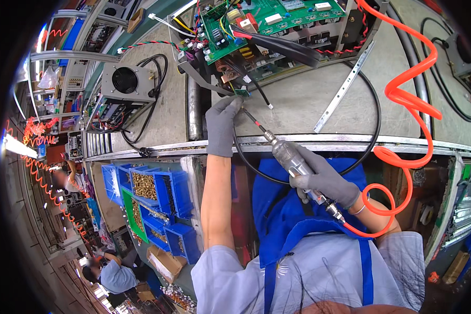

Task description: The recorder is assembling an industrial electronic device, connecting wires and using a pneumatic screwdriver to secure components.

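My left hand [222, 125], in a grey glove, is closed in a pinch at the lower edge of a small green circuit board [242, 91]. A flat grey ribbon cable [204, 81] runs to that board. My right hand [324, 178], also gloved, wraps round an air screwdriver [288, 157] that points up and left. Its bit ends right by my left fingertips; whether a screw sits on the tip is hidden. Just beyond stands an open electronic unit with a large green circuit board [267, 23], wires and black cables.
An orange coiled air hose [408, 99] hangs at the right and joins the screwdriver. A perforated metal strip [345, 86] lies on the bench. Blue bins [178, 193] of brass-coloured parts stand lower left. Another fan-fitted unit [123, 81] is farther left; two people work beyond.
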The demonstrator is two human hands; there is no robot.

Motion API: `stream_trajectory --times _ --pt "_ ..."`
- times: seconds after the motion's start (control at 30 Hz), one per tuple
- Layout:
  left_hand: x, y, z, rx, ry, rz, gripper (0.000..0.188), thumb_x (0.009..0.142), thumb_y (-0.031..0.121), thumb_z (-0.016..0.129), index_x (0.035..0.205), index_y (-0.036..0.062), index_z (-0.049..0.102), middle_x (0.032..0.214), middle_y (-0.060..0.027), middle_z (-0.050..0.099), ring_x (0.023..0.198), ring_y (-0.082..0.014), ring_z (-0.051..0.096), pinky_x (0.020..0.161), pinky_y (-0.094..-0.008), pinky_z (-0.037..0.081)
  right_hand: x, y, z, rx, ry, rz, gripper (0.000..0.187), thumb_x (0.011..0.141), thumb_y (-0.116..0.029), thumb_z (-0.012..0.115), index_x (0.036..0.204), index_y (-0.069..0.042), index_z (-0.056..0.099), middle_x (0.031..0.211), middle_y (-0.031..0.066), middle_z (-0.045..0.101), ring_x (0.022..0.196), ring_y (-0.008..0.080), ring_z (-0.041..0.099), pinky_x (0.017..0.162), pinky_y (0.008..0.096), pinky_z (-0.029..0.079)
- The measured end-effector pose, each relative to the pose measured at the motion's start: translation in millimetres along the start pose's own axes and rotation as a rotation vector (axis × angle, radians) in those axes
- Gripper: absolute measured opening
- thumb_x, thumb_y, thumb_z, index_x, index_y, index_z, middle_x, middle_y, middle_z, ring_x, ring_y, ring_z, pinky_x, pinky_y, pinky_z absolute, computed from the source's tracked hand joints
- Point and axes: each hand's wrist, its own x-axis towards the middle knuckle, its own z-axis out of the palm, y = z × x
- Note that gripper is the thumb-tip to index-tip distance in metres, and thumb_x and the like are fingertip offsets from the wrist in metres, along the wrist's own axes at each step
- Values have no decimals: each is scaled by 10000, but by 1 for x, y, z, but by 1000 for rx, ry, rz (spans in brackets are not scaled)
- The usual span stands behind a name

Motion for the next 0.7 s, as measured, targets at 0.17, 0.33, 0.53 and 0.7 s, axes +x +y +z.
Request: stream_trajectory --times 0.17,0.33,0.53,0.7 --pt "-3 5 12 -55 38 -24 270 883 127 691 1064 -73 705 924 -67 696 831 -101 608 762 -233 476 1 -3 2 18 43 10 839 809 -144 667 1526 -66 239 915 96 546 592 145 602 501 294 504" --pt "-1 2 11 17 32 24 279 893 135 676 1075 -75 701 924 -70 698 826 -107 610 752 -237 479 11 2 15 39 81 -22 831 808 -158 664 1520 -65 245 920 93 553 590 148 604 501 297 505" --pt "-8 18 7 292 -10 62 287 897 148 650 1113 -31 708 937 -89 718 820 -106 626 724 -243 484 16 4 19 14 145 -39 806 822 -157 666 1511 -67 259 964 93 558 606 149 606 502 298 500" --pt "-22 32 4 1227 102 747 267 840 97 640 1102 100 692 993 -107 690 758 -222 682 634 -350 533 16 4 21 4 171 -31 818 819 -143 654 1527 -82 250 901 86 551 603 140 604 517 296 519"
